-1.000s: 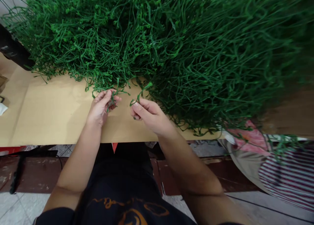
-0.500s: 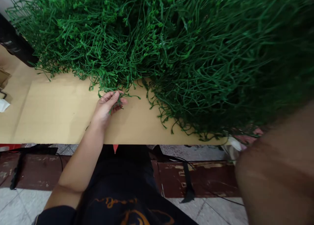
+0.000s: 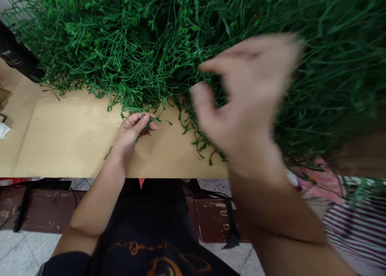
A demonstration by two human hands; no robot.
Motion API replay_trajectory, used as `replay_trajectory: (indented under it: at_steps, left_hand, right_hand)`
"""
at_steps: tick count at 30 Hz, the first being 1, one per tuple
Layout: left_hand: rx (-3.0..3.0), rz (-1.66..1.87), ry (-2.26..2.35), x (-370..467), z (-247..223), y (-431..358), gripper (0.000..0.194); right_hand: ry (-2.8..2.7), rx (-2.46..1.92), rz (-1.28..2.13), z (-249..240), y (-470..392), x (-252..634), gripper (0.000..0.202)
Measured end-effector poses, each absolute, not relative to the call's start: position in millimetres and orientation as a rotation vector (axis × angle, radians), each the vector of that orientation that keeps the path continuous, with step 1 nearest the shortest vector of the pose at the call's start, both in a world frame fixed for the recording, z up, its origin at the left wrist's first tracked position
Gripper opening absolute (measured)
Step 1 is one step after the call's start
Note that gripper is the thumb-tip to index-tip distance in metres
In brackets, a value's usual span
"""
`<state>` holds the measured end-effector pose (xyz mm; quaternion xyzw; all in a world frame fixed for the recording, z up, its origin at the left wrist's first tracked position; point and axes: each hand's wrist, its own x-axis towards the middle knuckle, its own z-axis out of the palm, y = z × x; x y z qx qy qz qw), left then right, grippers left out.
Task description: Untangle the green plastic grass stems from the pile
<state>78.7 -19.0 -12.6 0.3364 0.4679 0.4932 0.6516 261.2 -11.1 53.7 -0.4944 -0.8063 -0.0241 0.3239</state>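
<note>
A big tangled heap of green artificial plant stems [image 3: 129,51] covers the back and right of a cardboard-topped table [image 3: 66,135]. Just in front of the heap, my left hand [image 3: 130,130] is closed, thumb against fingers, on a thin green artificial stem [image 3: 164,122]. Part of that stem is hidden in the fingers, and loose sprigs touch the hand. My right hand [image 3: 245,93], blurred by motion, hovers over the right part of the heap. Its thumb and index finger are apart with nothing visible between them; the other fingers are smeared.
A black cylindrical object [image 3: 19,55] leans at the far left, with a white scrap [image 3: 4,130] below it. Pink cloth [image 3: 324,183] and striped fabric [image 3: 358,227] lie at the lower right. Under the table's front edge is a brown board [image 3: 51,209] with dark straps.
My right hand has swung from beyond the right edge into view over the heap. My left hand stays nearly in place with the stem.
</note>
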Motion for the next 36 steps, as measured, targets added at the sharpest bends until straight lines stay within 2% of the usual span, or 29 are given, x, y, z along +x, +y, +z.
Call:
replay_trajectory:
  at_steps: [4,8,12,18,23,28,33,36]
  left_hand:
    - [0.735,1.178,1.076,80,-14,-19,0.012]
    - [0.751,1.170,1.083,81,-13,-21,0.013]
    - [0.804,1.243,1.085,80,-14,-20,0.012]
    - [0.776,1.264,1.094,79,-18,-19,0.013]
    - [0.822,1.254,1.094,81,-14,-20,0.013]
    - [0.804,1.286,1.217,77,-16,-10,0.020]
    - [0.749,1.478,1.217,71,-20,-4,0.019]
    - [0.822,1.376,1.190,73,-18,-9,0.018]
  right_hand:
    - [-2.198,-1.248,0.268,7,-10,221,0.036]
    - [-2.137,-1.248,0.475,-5,-11,219,0.020]
    - [-2.047,-1.206,0.635,-6,-19,219,0.024]
    - [-1.925,-1.227,0.861,-16,-23,211,0.020]
    - [-1.819,-1.210,0.974,-14,-28,212,0.035]
    - [-1.950,-0.964,0.856,-12,-59,194,0.039]
    - [-2.270,-0.428,0.491,-1,-94,169,0.036]
    - [-2.231,-0.480,0.389,17,-84,185,0.036]
